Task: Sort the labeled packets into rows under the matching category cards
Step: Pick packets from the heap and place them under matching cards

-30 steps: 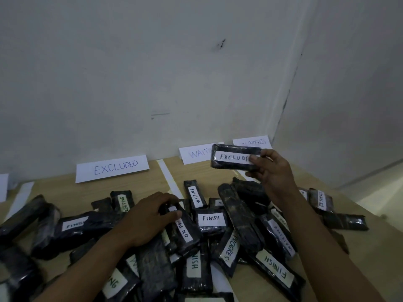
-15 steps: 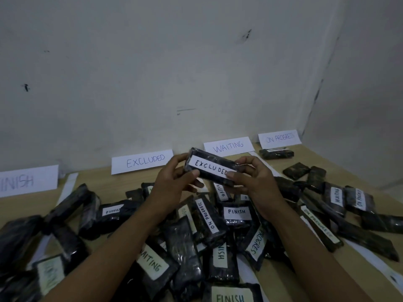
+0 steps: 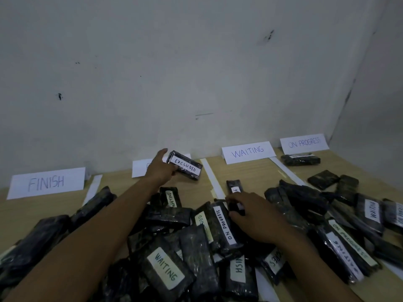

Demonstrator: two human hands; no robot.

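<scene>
- Under the half-covered EXCLUDED card (image 3: pixel 139 171), at the back of the desk (image 3: pixel 43 207), the left hand (image 3: pixel 160 170) grips the EXCLUDED packet (image 3: pixel 185 167) by its left end, thumb lifted. Whether the packet touches the wood yet, I cannot tell.
- Nearer, the right hand (image 3: pixel 253 216) curls over the pile (image 3: pixel 196 247), fingers and thumb pinching a dark packet (image 3: pixel 234 189) whose label is mostly hidden.
- These packets look like light, firm little bricks in crinkly, glossy film, so they are probably a bit slippery. A hold across the short sides, clear of the white label, should keep the word readable.
- 4 cards lean on the wall (image 3: pixel 196 73): FINISH card (image 3: pixel 46 183), the EXCLUDED one, WAITING card (image 3: pixel 247 152) and ON PROGRESS card (image 3: pixel 304 143), with 1 lone packet (image 3: pixel 299 159) lying just below the last.
- White paper strips (image 3: pixel 210 177) split the pale wooden surface into columns. The scuffed grey-white wall meets another in the right corner, and the light is dim.
</scene>
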